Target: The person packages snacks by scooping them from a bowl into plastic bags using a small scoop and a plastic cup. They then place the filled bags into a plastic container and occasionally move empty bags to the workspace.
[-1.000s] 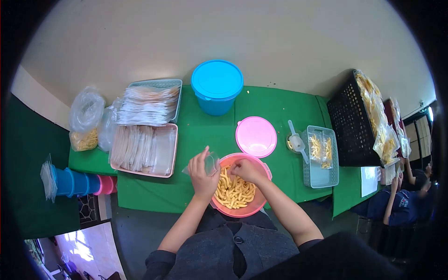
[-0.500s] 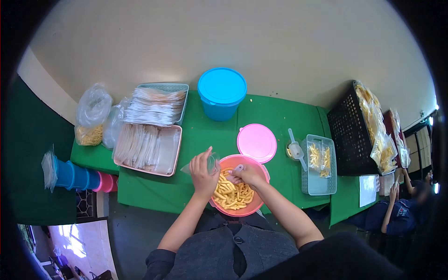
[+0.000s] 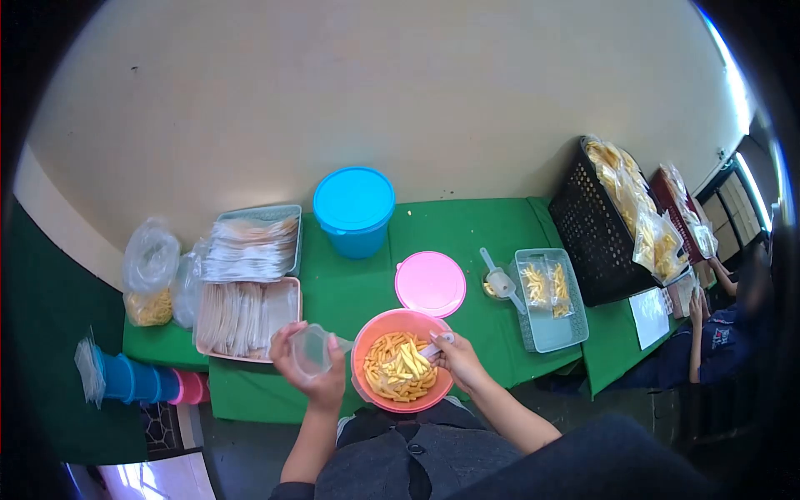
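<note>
My left hand [image 3: 315, 375] holds a clear plastic bag [image 3: 312, 348], its mouth spread round, just left of the pink bucket [image 3: 361, 354]. The bucket holds yellow stick snacks [image 3: 387, 377]. Over its right rim, my right hand [image 3: 457, 360] grips the handle of a scoop [image 3: 435, 345], whose bowl is heaped with snack sticks above the rest. A pink lid [image 3: 430, 284] lies flat just behind the bucket.
Trays of flat packets [image 3: 252, 250] and empty bags [image 3: 237, 321] stand left. Behind is a lidded blue bucket [image 3: 354, 212]. To the right are a tray with filled bags [image 3: 557, 332], a black crate [image 3: 579, 221] and another person [image 3: 721, 342].
My left hand has moved left and down from the bucket with the bag, which is now opened wide. My right hand has raised the scoop, now showing a load of snacks. The view has shifted.
</note>
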`<state>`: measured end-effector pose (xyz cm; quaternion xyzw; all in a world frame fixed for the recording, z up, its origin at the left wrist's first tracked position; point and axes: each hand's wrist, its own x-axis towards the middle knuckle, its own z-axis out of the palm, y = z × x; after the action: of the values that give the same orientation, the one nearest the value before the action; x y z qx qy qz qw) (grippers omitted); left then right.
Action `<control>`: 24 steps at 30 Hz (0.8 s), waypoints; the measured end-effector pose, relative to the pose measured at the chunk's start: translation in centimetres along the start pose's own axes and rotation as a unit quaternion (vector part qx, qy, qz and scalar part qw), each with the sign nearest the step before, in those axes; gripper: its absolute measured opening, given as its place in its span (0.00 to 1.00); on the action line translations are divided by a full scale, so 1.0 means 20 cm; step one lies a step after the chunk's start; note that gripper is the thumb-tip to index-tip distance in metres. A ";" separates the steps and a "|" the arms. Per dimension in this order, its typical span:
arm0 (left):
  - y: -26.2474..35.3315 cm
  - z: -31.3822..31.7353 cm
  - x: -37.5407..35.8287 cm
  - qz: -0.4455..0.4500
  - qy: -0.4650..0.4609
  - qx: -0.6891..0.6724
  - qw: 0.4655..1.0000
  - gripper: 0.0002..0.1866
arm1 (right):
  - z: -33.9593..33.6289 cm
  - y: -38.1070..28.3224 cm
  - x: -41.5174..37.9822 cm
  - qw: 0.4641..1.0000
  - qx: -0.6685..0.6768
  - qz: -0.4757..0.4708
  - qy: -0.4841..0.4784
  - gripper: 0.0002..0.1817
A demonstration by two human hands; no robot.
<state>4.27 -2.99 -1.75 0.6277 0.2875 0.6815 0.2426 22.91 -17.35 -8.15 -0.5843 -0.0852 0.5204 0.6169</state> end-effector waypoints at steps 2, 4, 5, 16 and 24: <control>0.05 0.00 0.02 -0.019 -0.036 -0.037 0.998 0.31 | 0.00 -0.06 -0.07 0.998 0.043 -0.026 0.024 0.11; 0.06 0.01 0.03 -0.041 -0.075 -0.067 0.994 0.33 | -0.03 -0.09 -0.10 0.996 0.072 -0.050 0.017 0.09; 0.05 0.04 0.04 -0.082 -0.171 -0.061 0.980 0.35 | -0.05 -0.11 -0.10 0.994 0.093 -0.057 0.008 0.08; -0.12 0.13 -0.21 -0.238 -0.349 -0.165 0.891 0.45 | -0.07 -0.45 -0.18 0.984 0.143 -0.105 0.001 0.05; -0.11 0.14 -0.34 -0.128 -0.526 -0.013 0.841 0.60 | -0.03 -0.40 -0.16 0.990 0.093 -0.102 0.019 0.07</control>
<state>7.65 -5.85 -8.07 0.8464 0.1852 0.2153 0.4505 26.31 -18.33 -0.15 -0.5229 -0.0838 0.4489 0.7198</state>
